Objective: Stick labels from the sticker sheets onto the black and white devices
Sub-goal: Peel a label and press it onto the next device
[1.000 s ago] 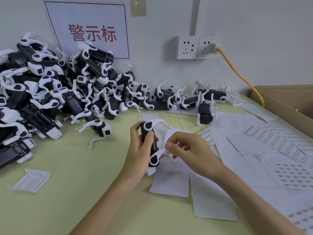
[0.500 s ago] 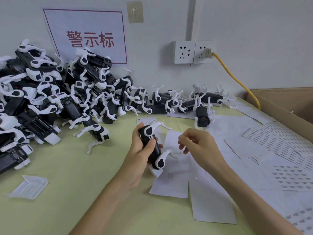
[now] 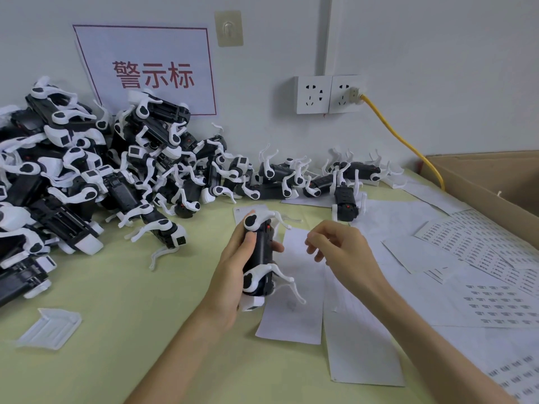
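Left fingers: wrapped round the device. Thumb lay across its black back and the other fingertips poked out on the far side, so a proper grip.
Left hand: held that device lengthwise just above the table, white legs sticking out to the right.
Right fingers: loosely curled and relaxed, just beside the device but not touching it. Couldn't tell if a label sat on a fingertip, too small.
Right hand: hovered over the paper, forearm coming in from the lower right.
Blank backing strips: lay flat right under both hands.
Sticker sheets: spread out on the right side of the table, rows of tiny printed labels on them.
Lone device: stood on the paper behind the hands.
Device pile: big heap of the black and white things, stacked against the wall on the left and trailing right.
White plastic cover: lay by itself near the left front.
Cardboard box: at the far right edge.
Wall: red-lettered sign, double socket, and a yellow cable running down behind the box.
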